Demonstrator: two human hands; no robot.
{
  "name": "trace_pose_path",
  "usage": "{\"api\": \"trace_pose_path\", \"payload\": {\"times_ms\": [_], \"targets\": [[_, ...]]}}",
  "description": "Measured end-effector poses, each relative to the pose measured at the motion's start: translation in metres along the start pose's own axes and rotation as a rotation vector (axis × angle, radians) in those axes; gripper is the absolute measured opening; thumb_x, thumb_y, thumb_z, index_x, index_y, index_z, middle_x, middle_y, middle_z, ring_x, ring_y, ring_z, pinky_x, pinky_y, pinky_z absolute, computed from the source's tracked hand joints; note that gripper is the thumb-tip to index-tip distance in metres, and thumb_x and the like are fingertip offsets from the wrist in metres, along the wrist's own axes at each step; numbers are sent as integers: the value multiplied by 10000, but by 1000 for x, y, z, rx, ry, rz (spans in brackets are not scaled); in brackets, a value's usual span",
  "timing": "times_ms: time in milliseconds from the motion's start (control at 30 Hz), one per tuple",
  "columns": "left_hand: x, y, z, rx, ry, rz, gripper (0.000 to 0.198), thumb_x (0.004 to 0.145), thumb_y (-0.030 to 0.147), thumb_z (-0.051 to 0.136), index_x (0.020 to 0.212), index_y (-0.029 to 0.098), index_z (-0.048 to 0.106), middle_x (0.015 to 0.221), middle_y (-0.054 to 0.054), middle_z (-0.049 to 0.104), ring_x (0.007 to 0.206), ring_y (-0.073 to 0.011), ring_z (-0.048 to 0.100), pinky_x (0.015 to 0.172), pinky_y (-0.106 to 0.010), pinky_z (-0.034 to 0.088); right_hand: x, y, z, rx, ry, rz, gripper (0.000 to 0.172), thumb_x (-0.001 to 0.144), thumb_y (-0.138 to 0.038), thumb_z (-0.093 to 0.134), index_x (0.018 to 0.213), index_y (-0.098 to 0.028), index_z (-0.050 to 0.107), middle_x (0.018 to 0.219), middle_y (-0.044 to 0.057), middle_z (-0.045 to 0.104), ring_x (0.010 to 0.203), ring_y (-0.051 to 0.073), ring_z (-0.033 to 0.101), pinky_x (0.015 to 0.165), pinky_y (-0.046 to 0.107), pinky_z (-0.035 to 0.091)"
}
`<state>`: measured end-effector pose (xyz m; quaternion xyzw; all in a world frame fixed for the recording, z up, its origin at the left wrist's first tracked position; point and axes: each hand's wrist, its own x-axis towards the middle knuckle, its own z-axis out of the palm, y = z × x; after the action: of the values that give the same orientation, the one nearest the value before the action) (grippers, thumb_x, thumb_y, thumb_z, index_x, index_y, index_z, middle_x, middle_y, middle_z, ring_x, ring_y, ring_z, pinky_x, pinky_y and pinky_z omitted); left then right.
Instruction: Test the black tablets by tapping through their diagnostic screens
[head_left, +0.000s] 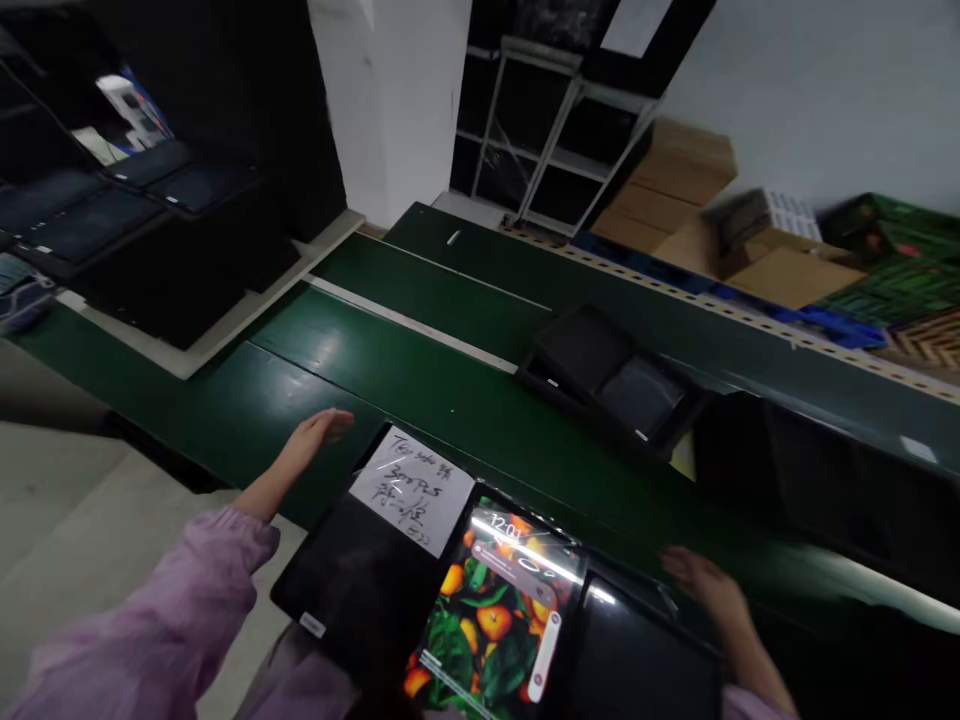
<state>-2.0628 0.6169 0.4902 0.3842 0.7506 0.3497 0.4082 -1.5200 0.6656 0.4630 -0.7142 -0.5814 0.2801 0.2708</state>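
Two bare hands, left hand (319, 435) and right hand (701, 585), fingers open and empty, flank a black tablet (352, 590) with a white handwritten note (411, 490) and a lit tablet (495, 610) on the green worktop (420, 370); a bump could tip them off its near edge.

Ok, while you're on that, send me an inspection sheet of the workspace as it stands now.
Surface: green conveyor belt, glossy in patches.
Job's things: lit tablet showing oranges, between two dark tablets; handwritten paper note on the left dark tablet; right dark tablet.
Clutter: more dark tablets farther along the belt.
Hands: left hand open above the belt; right hand open beyond the right dark tablet.
Cables: nothing seen.
Surroundings: cardboard boxes, green crates, metal shelf rack.
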Motion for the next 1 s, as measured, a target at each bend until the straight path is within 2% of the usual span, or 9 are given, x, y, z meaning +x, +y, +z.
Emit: {"api": "trace_pose_path", "payload": {"times_ms": [67,133,233,367,500,600,733,867,1000], "targets": [[3,-3,-10,26,-73,102,653,885,765,564,1102,173,737,1170,-116,741,1095,-305,696,970,-428,571,9,-10,-5,12,35,1,522,933,-724,576,805,-229,681,686,51,653,562,158,616,508,294,518],[-5,-7,-10,152,-147,239,628,810,730,687,1162,214,748,1224,-113,720,1122,-317,681,973,-423,560,14,-36,-9,6,60,-29,589,843,-829,568,714,-268,691,660,138,679,534,205,616,459,343,475],[-20,-13,3,330,-184,407,404,863,545,715,1113,231,763,1149,-98,713,1062,-292,677,931,-418,550,5,-95,5,-6,-28,-145,575,843,-784,592,954,-249,773,853,161,763,642,230,671,563,376,537],[-34,-13,20,367,-210,639,196,987,272,556,912,215,728,936,-55,721,914,-230,657,853,-383,520,-19,-177,71,-19,-348,-377,383,975,-567,554,1046,-265,779,939,67,784,757,202,704,688,335,569],[-58,-12,24,391,-319,960,159,969,107,578,912,214,682,896,-20,711,870,-198,617,813,-342,488,-22,-226,143,-76,-520,-568,272,1021,-360,545,1156,-246,752,1079,66,753,956,208,695,820,344,579],[-81,-16,25,350,-376,1072,161,964,71,581,928,212,651,872,-13,685,827,-178,591,755,-310,471,-18,-239,182,-154,-581,-657,354,946,-292,698,1281,-178,706,1225,126,709,1188,277,619,1071,446,514],[-97,-24,27,266,-395,1066,136,961,83,610,965,218,629,890,-12,666,820,-170,576,742,-297,463,-23,-240,207,-212,-606,-725,357,934,-227,711,1285,-167,696,1258,142,691,1203,295,592,1094,482,496],[-94,-28,27,203,-379,1064,148,954,88,640,1016,221,624,913,-12,668,843,-168,593,758,-297,470,-34,-240,209,-176,-527,-757,122,949,-149,652,1016,-195,743,1033,92,727,1030,251,632,970,414,535],[-69,-30,23,172,-297,1013,123,966,125,640,1034,228,645,946,-12,678,879,-164,634,803,-291,497,-32,-248,182,-45,-341,-751,87,906,-155,684,866,-231,694,890,29,703,895,196,644,845,324,533]]}}
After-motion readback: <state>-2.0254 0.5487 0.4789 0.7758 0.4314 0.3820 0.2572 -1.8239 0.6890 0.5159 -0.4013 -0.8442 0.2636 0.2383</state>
